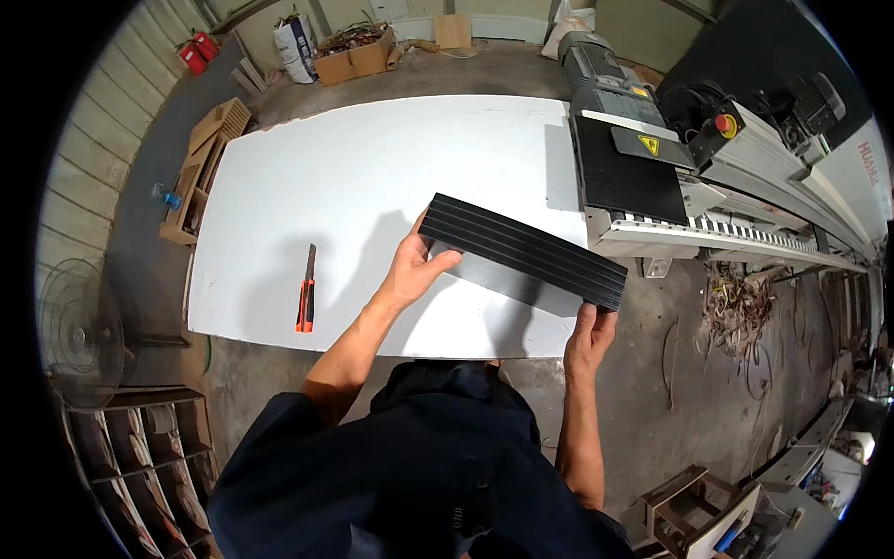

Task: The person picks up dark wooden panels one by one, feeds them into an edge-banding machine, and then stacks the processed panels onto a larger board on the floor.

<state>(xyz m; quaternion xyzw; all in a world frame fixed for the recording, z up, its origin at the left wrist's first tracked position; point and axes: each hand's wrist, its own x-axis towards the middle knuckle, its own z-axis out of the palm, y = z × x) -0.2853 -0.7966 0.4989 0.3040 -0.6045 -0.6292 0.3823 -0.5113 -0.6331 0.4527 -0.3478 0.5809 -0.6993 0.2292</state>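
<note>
Both hands carry a stack of narrow black boards (521,250), held above the near right part of a white tabletop (354,158). Thin lighter lines run lengthwise between the boards, and the stack slants down toward the right. My left hand (412,268) wraps its left end, with the thumb on the near face. At the lower right end, my right hand (590,347) grips with the thumb on the near side; its other fingers are partly hidden. A red and black utility knife (305,296) lies on the tabletop left of my left hand, its blade pointing away.
A long machine (643,191) with a black bed and red stop button adjoins the table's right side. Scrap strips (740,303) lie on the floor below it. A fan (82,326) and a rack of rolls (149,466) stand left; a wooden frame (689,503) sits lower right.
</note>
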